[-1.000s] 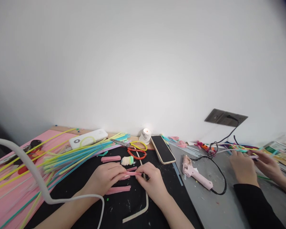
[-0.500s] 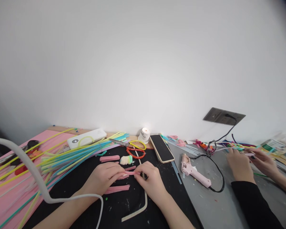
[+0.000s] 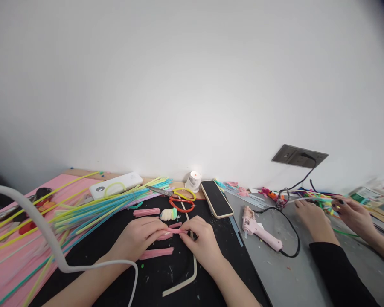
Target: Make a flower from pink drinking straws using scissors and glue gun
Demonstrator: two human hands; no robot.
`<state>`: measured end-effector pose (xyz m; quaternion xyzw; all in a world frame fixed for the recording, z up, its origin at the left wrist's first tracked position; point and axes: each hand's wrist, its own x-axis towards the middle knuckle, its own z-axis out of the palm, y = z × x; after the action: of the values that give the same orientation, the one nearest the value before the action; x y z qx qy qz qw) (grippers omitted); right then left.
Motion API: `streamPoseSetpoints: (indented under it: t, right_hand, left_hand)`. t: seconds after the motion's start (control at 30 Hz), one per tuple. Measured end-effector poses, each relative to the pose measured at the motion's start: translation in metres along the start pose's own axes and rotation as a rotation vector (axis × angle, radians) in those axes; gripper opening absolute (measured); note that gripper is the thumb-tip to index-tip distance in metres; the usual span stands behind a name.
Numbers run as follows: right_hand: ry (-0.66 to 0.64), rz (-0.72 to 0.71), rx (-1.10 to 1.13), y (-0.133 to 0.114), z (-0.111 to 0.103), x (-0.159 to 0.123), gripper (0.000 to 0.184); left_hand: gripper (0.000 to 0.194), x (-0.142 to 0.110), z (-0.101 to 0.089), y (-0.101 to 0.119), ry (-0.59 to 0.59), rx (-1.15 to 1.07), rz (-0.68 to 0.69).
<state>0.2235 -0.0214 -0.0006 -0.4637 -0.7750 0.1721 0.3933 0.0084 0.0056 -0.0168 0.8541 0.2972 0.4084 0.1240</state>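
Observation:
Between my two hands a short pink pipe cleaner strip (image 3: 174, 230) is stretched level above the black mat (image 3: 153, 283). My left hand (image 3: 141, 235) pinches its left end. Its right end sits in the closed fingertips of my right hand (image 3: 201, 238). Cut pink pipe cleaner pieces (image 3: 156, 253) lie in bundles below and behind my fingers. Just beyond them rests a small cream, yellow and green wound bundle (image 3: 169, 214). A bent cream strip (image 3: 181, 286) runs under my right hand toward me.
Scissors (image 3: 183, 199), a paper cup (image 3: 193, 181) and a phone (image 3: 216, 198) lie behind my hands. Long pipe cleaners (image 3: 109, 209) and a white power bank (image 3: 116, 186) are left. At right are a pink glue gun (image 3: 261, 232) and another person's hands (image 3: 318, 221). A white cable (image 3: 51, 230) crosses the foreground.
My hands keep their pinch on the pink strip, almost unmoved. At the right, the other person's hands have shifted, the nearer one a little to the left.

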Motion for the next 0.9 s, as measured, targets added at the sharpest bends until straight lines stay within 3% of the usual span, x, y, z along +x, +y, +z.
streamPoseSetpoints:
  t: [0.9]
  right_hand:
    - [-0.004,0.005,-0.011,0.0022,-0.0006,0.0,0.018]
  left_hand:
    - [0.027,0.002,-0.0034,0.0025,0.003,0.031,0.032]
